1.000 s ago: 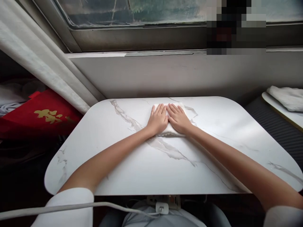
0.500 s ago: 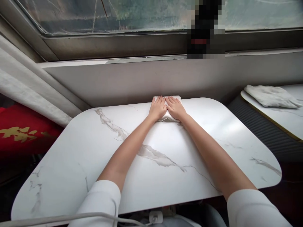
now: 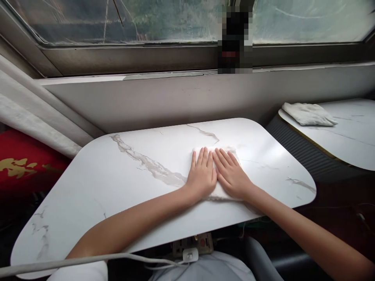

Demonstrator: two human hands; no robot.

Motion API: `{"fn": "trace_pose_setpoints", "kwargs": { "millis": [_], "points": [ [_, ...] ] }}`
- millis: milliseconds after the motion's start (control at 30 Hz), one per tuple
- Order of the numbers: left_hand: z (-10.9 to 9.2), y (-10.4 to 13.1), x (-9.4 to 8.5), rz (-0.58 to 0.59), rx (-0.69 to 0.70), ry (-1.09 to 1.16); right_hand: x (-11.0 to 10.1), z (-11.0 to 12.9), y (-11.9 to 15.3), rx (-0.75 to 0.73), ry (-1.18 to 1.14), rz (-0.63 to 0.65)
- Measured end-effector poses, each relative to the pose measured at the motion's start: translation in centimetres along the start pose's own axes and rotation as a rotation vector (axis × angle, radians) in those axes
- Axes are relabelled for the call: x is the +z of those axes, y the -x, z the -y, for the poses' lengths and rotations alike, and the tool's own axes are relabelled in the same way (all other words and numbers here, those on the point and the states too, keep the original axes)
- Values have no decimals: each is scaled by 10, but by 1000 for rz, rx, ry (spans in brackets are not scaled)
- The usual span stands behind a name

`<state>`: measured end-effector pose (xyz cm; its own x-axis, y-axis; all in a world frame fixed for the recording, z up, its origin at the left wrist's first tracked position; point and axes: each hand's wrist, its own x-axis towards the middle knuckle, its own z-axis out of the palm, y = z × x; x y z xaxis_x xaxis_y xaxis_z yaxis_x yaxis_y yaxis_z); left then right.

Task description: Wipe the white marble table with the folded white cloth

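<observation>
**While two bare hands lie flat, a white cloth sits beneath them on the marbled tabletop**

Right of the tabletop's (image 3: 88, 175) middle, the left hand (image 3: 202, 175) and right hand (image 3: 233, 177) cover the cloth (image 3: 220, 192), each grip unclenched, fingers straight. A folded cloth (image 3: 309, 114) rests on another table (image 3: 351, 134), right of the tabletop.

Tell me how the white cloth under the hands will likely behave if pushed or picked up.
The cloth looks soft, its edge slightly uneven, so it would probably droop if lifted by one corner. Lying flat under both palms on a smooth, shiny tabletop, it should slide rather than tip. Being thin, it is likely light, though dampness can't be seen.
</observation>
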<state>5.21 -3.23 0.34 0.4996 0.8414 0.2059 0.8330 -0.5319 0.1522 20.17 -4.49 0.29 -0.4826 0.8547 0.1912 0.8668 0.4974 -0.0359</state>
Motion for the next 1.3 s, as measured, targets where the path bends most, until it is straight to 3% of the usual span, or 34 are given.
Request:
{"fn": "trace_pose_setpoints", "kwargs": {
  "millis": [200, 400, 533, 800, 933, 1100, 1300],
  "points": [
    [-28, 45, -10, 20, 160, 14, -13, 32, 58, -1, 22, -53],
    [-33, 47, -10, 33, 203, 39, -15, 32, 69, 51, 2, -7],
    [-22, 12, -1, 47, 155, 49, -6, 4, 40, 150, -53, 49],
    [11, -118, 27, 0, -49, 61, 10, -92, -77, 194, -61, 76],
    [20, -166, 35, -26, -125, 52, 17, -128, -115, 209, -81, 21],
    [24, -192, 40, -10, -148, 46, 19, -141, -130, 310, -89, 8],
    [17, -185, 41, -30, -166, 32, 17, -138, -119, 284, -42, -3]
  ]
}}
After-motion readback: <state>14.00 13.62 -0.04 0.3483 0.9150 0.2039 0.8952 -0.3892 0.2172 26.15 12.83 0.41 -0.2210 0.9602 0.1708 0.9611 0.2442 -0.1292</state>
